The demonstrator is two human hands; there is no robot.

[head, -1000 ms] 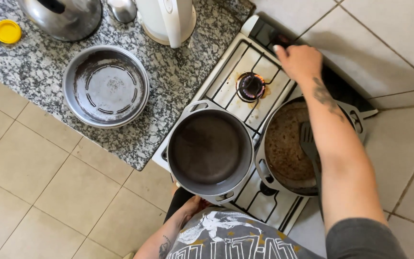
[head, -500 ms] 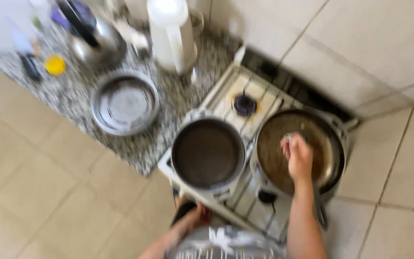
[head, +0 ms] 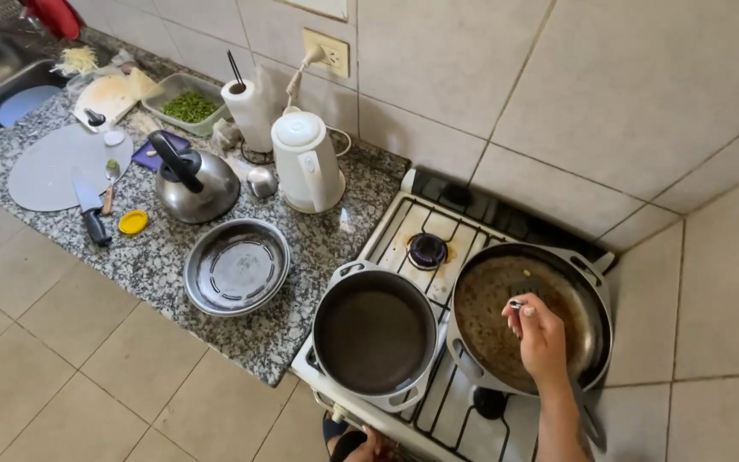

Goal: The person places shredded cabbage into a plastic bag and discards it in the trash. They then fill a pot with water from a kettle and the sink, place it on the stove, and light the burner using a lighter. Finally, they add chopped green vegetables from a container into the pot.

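Frying pan [head: 549, 295], large, brownish residue over its base, sits on the right-hand burner of the white gas stove [head: 404, 231]. Right hand [head: 539, 335] is over the pan's middle, grip pinched narrow on a thin dark utensil handle [head: 517, 303]; what kind of utensil, and where its working end sits against the dark pan base, cannot be made out. Looks like the stirring or scraping step, hand poised above the pan contents. Left hand [head: 369, 447] only partly in view at the bottom edge, low by the stove front; its grip cannot be told. Just left of the frying pan, touching or nearly so, a dark empty two-handled pot [head: 375, 332] on the front-left burner; back-left burner [head: 428, 250] bare. On the granite bench [head: 318, 244] left of the stove: a round metal pan [head: 237, 267], white electric kettle [head: 305, 162], steel stovetop kettle [head: 194, 181], paper towel roll [head: 245, 111], tray of chopped greens [head: 188, 106], grey round mat [head: 49, 167] with a knife [head: 89, 210] lying across its edge, yellow lid [head: 133, 222].
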